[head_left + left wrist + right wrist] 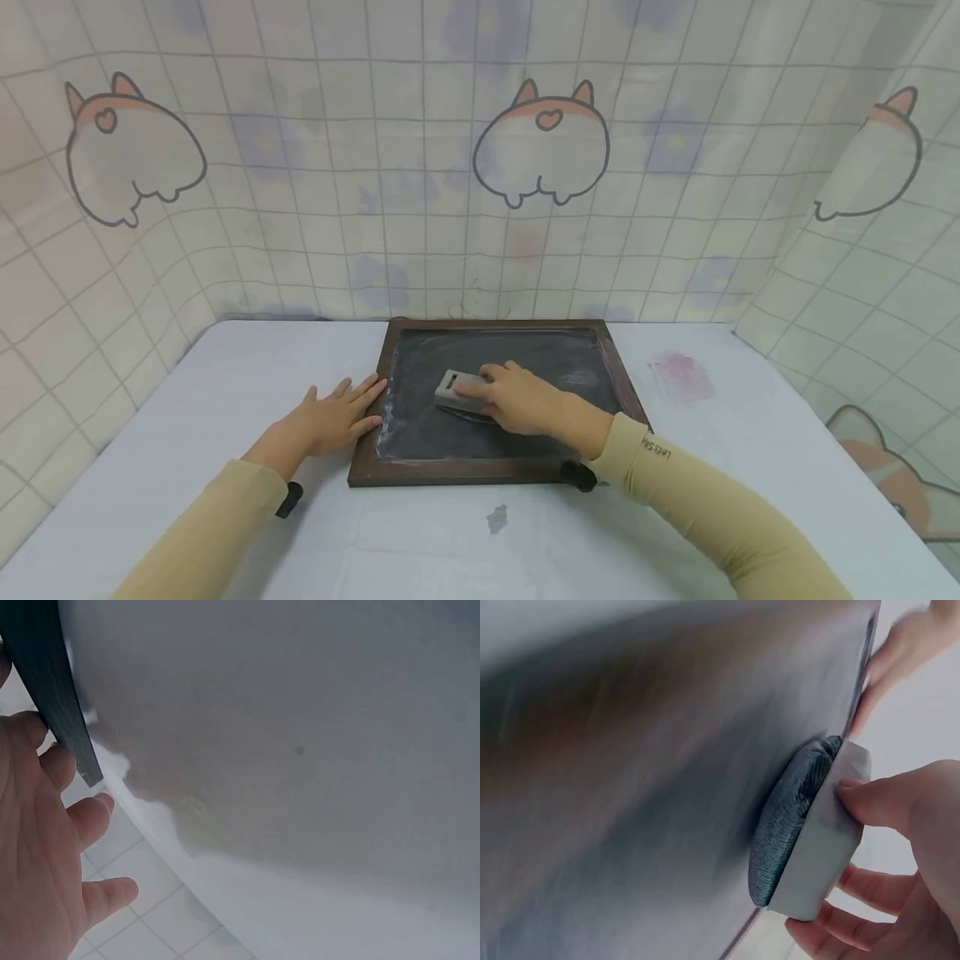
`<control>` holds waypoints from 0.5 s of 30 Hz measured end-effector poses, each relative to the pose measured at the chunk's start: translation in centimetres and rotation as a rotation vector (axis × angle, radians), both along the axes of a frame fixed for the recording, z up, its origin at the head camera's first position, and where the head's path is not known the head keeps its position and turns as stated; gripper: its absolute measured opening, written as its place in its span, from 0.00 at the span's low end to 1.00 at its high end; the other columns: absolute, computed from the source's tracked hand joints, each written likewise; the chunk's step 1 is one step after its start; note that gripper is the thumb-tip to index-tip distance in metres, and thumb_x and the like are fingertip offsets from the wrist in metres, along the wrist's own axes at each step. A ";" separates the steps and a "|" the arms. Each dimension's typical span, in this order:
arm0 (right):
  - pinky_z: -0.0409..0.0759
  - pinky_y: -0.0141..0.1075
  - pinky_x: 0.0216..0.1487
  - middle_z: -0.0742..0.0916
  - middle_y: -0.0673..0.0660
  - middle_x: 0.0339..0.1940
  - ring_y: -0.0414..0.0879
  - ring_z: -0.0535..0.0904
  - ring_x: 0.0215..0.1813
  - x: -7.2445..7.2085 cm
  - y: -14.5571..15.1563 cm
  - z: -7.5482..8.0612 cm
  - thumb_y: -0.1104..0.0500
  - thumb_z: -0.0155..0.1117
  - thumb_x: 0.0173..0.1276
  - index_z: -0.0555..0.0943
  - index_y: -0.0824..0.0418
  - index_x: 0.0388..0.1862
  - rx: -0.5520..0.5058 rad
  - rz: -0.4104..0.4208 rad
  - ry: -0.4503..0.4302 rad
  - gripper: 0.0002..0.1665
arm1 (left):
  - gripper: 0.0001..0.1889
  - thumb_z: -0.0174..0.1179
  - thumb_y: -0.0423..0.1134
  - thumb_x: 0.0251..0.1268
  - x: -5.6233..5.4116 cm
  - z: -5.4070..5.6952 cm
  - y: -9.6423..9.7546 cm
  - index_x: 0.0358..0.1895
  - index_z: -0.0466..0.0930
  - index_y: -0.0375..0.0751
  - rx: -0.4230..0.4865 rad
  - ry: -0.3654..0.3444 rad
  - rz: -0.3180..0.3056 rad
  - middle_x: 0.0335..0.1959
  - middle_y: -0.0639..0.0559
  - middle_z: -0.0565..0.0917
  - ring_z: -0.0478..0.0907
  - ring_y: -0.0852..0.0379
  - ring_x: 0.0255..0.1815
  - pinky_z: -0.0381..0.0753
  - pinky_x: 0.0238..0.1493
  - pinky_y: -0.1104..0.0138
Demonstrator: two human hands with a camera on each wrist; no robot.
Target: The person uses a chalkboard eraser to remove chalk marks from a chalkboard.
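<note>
A chalkboard (540, 358) with a dark wooden frame lies flat on the table, with faint chalk smears on its surface. My right hand (525, 400) grips a grey blackboard eraser (462, 390) by its hard back, a little left of the board's middle. In the right wrist view the dark cloth pad of the eraser (791, 821) faces the board, with thumb and fingers on opposite sides of the back. My left hand (337, 419) is spread with fairly straight fingers, its fingertips touching the left side of the frame. In the left wrist view those fingers (90, 821) lie along the frame edge.
A white cloth covers the table (285, 358). A pink stain (681, 375) marks it right of the board, and a small grey patch (497, 519) lies in front. Behind and at the sides hangs a checked curtain (450, 250) with cartoon dogs.
</note>
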State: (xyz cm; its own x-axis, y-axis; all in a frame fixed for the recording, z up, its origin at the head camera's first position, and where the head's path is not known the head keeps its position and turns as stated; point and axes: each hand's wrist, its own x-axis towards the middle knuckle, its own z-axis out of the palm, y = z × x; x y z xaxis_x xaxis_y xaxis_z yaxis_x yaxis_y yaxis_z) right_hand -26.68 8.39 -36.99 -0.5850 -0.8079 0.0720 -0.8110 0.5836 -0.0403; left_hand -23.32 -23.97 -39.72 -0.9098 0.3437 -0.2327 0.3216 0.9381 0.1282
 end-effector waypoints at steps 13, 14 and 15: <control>0.74 0.63 0.62 0.73 0.75 0.69 0.76 0.71 0.64 -7.4 8.2 -0.6 0.65 0.57 0.79 0.67 0.57 0.80 0.012 -0.546 -0.095 0.32 | 0.36 0.42 0.59 0.84 0.1 0.2 0.2 0.84 0.50 0.44 0.002 0.004 -0.010 0.84 0.42 0.51 0.52 0.30 0.79 0.44 0.68 0.24; 0.74 0.63 0.61 0.73 0.75 0.69 0.77 0.71 0.64 -7.4 8.3 -0.6 0.65 0.57 0.79 0.67 0.56 0.80 0.012 -0.553 -0.096 0.32 | 0.36 0.42 0.59 0.83 0.0 0.2 0.2 0.84 0.50 0.44 0.001 0.005 -0.010 0.84 0.42 0.51 0.52 0.30 0.79 0.44 0.68 0.24; 0.74 0.63 0.62 0.73 0.75 0.70 0.77 0.71 0.64 -7.4 8.3 -0.6 0.65 0.57 0.79 0.66 0.56 0.80 0.010 -0.556 -0.099 0.32 | 0.36 0.42 0.59 0.83 0.0 0.2 0.2 0.84 0.50 0.44 0.000 0.006 -0.010 0.84 0.42 0.51 0.52 0.30 0.79 0.44 0.68 0.24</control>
State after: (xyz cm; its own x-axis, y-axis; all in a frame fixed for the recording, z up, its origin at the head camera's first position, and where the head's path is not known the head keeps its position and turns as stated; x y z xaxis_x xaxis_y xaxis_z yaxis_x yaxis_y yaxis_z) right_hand -34.13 16.70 -37.56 -0.9265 -0.3761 -0.0109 -0.3736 0.9230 -0.0923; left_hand -23.29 -23.79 -39.53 -0.9079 0.3525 -0.2269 0.3314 0.9350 0.1264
